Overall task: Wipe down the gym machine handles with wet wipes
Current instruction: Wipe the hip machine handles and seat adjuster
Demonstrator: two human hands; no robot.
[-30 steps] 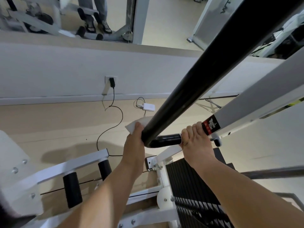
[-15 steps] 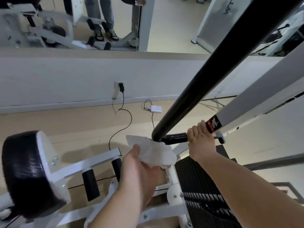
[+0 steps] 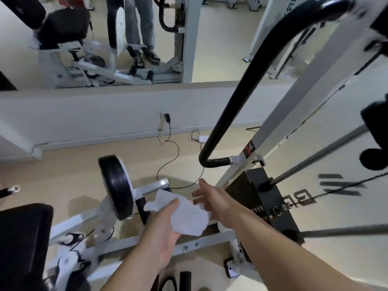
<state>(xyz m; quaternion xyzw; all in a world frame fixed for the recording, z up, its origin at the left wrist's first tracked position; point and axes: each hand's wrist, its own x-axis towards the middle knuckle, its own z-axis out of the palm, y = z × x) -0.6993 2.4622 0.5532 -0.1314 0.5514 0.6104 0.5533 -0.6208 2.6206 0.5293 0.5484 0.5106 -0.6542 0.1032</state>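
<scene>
Left hand (image 3: 165, 234): palm up, thumb (image 3: 171, 204) pressed down on the wet wipe (image 3: 186, 217). The wipe lies crumpled across the palm, and the fingers under it are hidden by the cloth.

Right hand (image 3: 212, 199): fingers (image 3: 198, 194) straight and spread, gripping nothing. The tips are at the wipe's right edge (touching or just over it, cannot tell; the picture is soft here).

Handle (image 3: 237, 101): a black curved bar, above and beyond both sets of fingertips, well apart from them. Neither hand nor the wipe is on it. Its lower end bends right into the white frame (image 3: 294, 114).

Further out:
- Left of the left thumb, a round black pad (image 3: 116, 185) on a white arm.
- Right of the right hand, the dark weight stack (image 3: 262, 198).
- Past the fingertips, a black cord (image 3: 168, 156) crosses the floor to a wall socket (image 3: 165, 117).

Both forearms run off the bottom edge. The dark shapes at the right edge are too blurred to name.
</scene>
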